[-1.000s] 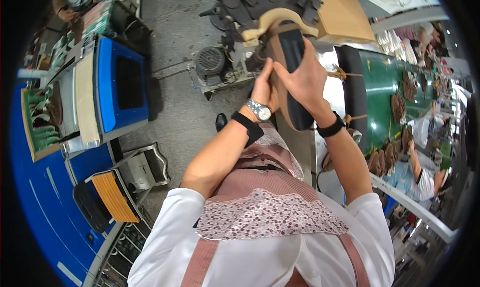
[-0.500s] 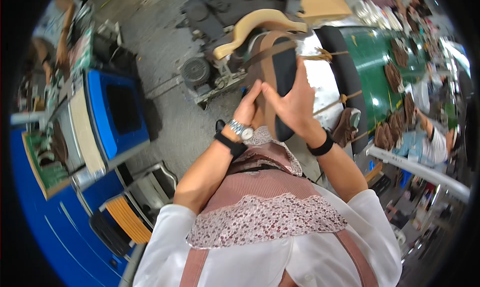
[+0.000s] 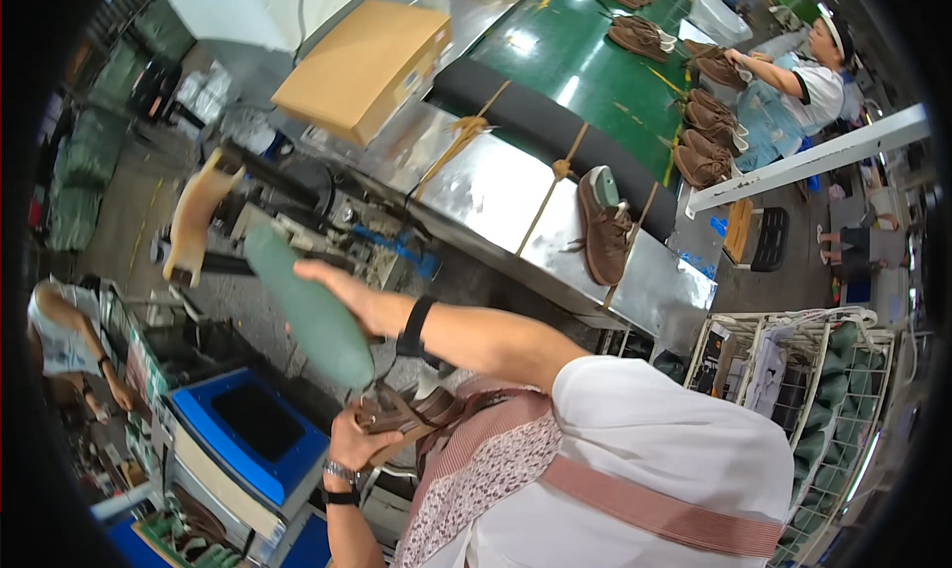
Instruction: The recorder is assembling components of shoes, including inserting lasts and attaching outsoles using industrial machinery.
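Note:
A green shoe last (image 3: 312, 315), foot-shaped and smooth, is in my right hand (image 3: 342, 295), whose fingers are wrapped round it, some of them hidden behind. The last is tilted, its lower end close above a brown shoe (image 3: 426, 411). My left hand (image 3: 359, 439), with a metal watch on the wrist, grips this shoe against the front of my apron, and part of the shoe is hidden. A tan curved pad (image 3: 201, 216) on a machine is beyond the far end of the last.
A metal-edged bench holds another brown shoe (image 3: 607, 229) with green inside, beside a green conveyor belt (image 3: 555, 62) carrying several shoes. A cardboard box (image 3: 367, 67) stands at its end. Right: a wire rack (image 3: 823, 409) with green lasts. Left: a blue-framed machine (image 3: 248, 424). A co-worker (image 3: 808, 82) handles shoes.
Both hands held the brown shoe sole up. Now my right hand holds a green last apart from it, and my left keeps the shoe, lower down. My view has turned right.

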A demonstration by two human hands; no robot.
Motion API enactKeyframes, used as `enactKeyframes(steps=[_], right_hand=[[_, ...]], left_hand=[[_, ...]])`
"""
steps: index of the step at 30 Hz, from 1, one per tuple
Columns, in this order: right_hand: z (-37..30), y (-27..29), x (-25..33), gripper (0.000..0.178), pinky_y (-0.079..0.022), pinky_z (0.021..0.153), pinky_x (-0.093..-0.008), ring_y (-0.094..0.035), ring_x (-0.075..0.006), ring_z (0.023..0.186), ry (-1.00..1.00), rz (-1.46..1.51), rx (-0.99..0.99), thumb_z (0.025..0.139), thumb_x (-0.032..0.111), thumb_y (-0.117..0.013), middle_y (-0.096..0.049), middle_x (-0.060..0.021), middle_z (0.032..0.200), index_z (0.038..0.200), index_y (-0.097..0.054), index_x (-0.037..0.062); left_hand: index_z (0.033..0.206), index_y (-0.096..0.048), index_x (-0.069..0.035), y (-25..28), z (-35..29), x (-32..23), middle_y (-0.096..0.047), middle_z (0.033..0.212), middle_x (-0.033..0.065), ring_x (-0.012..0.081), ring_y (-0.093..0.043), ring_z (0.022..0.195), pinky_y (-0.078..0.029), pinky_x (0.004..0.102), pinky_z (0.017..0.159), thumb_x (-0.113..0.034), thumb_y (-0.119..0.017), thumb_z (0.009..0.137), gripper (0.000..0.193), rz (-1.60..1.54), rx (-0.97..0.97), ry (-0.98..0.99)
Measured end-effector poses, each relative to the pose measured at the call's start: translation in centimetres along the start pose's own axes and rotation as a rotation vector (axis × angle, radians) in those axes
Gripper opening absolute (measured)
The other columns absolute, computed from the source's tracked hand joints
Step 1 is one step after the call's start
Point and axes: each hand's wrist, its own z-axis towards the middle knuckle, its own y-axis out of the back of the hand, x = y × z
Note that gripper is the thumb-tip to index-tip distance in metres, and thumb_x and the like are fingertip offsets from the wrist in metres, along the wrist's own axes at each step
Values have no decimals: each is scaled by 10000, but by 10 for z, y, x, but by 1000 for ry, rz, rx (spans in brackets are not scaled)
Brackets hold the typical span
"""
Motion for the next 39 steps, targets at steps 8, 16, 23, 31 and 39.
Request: enactKeyframes(steps=[8,16,23,31,39], right_hand=[[-182,70,92,1069,-307,1178,-390,-379,-297,1414,564,-902,-131,790,457,-822,-398,-196,1508,1558,-248,-15],[-424,245,92,1045,-438,1073,-444,-536,-379,1283,782,-1259,-1639,690,272,-875,-510,-254,1406,1513,-299,-14],[-482,348,22,869,-375,1118,-488,-430,-442,1342,210,-1288,-2060,804,171,-779,-472,-269,1421,1501,-300,-26],[-354,326,86,898,-410,1075,-459,-509,-416,1276,619,-1471,-1598,743,315,-839,-533,-239,1369,1452,-400,-16],[-337,311,125,660,-471,993,-362,-626,-237,1119,666,-690,-1121,771,218,-851,-674,-112,1201,1315,-552,-9]], left_hand=[[1125,-681,20,-68,89,-59,-749,1030,100,182,-697,905,-555,332,834,-121,-912,680,520,-311,-200,39],[1038,-651,15,-106,274,-165,-676,947,221,436,-642,910,-520,498,806,-402,-891,684,598,494,-579,-255],[1426,-458,-35,-159,365,-184,-516,1372,210,396,-477,1283,-413,452,1094,-240,-803,801,743,826,-273,-224],[1448,-427,-1,-183,339,-182,-449,1440,244,419,-416,1331,-374,458,1131,-197,-780,811,754,692,-399,-229],[1400,-494,-8,-213,248,-139,-629,1314,218,367,-593,1232,-471,432,1041,-422,-740,870,716,158,-233,64]])
